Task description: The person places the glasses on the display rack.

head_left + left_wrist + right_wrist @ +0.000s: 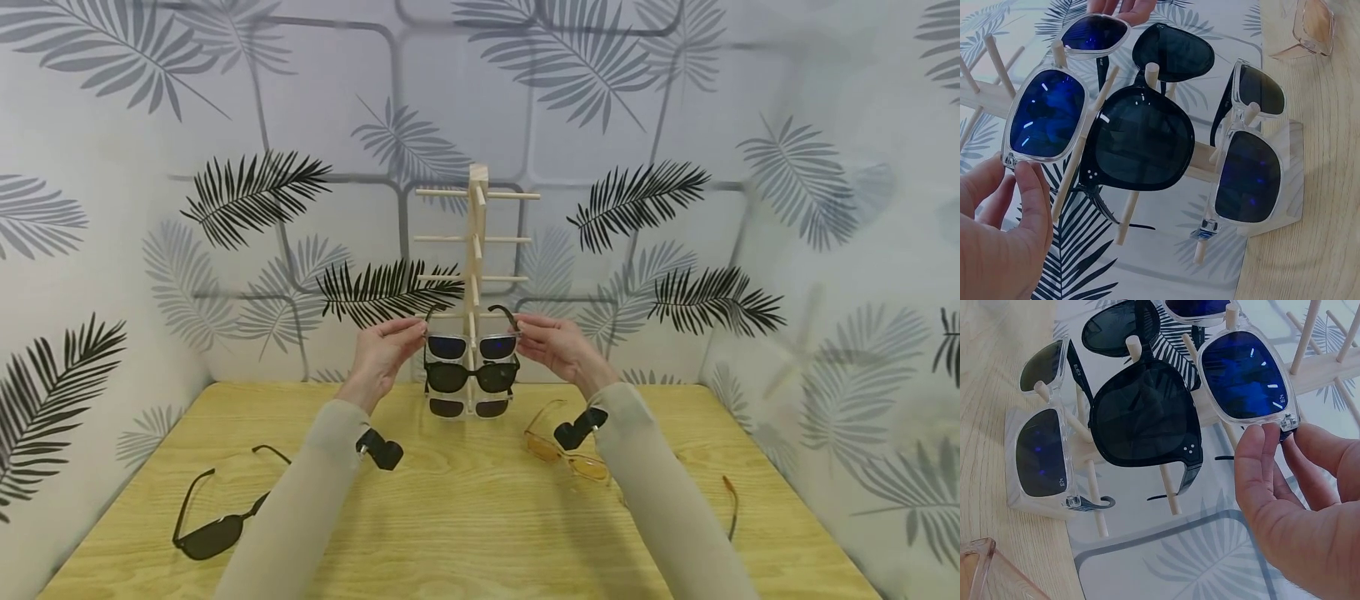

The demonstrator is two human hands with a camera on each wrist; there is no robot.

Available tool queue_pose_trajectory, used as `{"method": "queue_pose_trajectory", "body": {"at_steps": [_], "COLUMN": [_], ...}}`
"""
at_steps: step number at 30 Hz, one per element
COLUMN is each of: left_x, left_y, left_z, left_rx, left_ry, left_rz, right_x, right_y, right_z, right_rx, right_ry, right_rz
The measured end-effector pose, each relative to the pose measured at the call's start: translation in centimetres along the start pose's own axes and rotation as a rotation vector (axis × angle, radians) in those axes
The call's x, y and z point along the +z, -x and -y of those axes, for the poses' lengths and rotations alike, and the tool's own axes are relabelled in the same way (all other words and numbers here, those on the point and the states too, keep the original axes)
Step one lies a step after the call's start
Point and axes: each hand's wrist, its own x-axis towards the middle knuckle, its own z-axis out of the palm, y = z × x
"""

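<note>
"While the person reached forward, what did the left grip [386,350] have?"

"One front corner of the top pair [1047,112], pinched firmly enough to steer it. The right grip [558,346] was clamped on the opposite corner, so the clear frame stood about level between them."

"Was it seated?"

"Its middle was at a front peg [1058,53] of the rack [478,175]. I couldn't tell how much of the weight the rack bore and how much the person did."

"What was closest to it?"

"The black pair [1141,137], just below, and under that the bottom pair [1247,178], clear-framed too. Higher up, more pegs [510,239] stuck out sideways."

"And what worried you?"

"Mostly an uneven release. If one side let go first, I judged, the frame could tilt, slide off its peg and knock the black pair. If it snagged on wood while being shifted, the tug could rock the rack, which looked slim and light."

"Any hazard on the desk [450,517]?"

"Amber glasses [588,468] lay near the right sleeve [667,492], and dark glasses [213,537] were partly hidden by the left sleeve [300,500]. A low, careless sweep of either arm might have dragged them."
</note>
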Motion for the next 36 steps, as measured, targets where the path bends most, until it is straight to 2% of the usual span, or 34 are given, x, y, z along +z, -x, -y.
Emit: {"method": "queue_pose_trajectory", "body": {"at_steps": [11,23,36], "left_x": [0.0,0.0,-1.1], "left_y": [0.0,0.4,1.5], "left_z": [-0.1,-0.4,-1.0], "left_rx": [-0.009,-0.009,0.015], "left_ry": [0.004,-0.018,-0.202], "left_rz": [-0.024,0.006,-0.025], "right_x": [0.0,-0.4,-1.3], "right_y": [-0.3,-0.1,1.3], "right_z": [-0.3,-0.3,0.1], "right_rx": [-0.004,-0.011,-0.006], "right_ry": [-0.003,0.019,0.063], "right_rz": [-0.004,-0.011,-0.025]}}
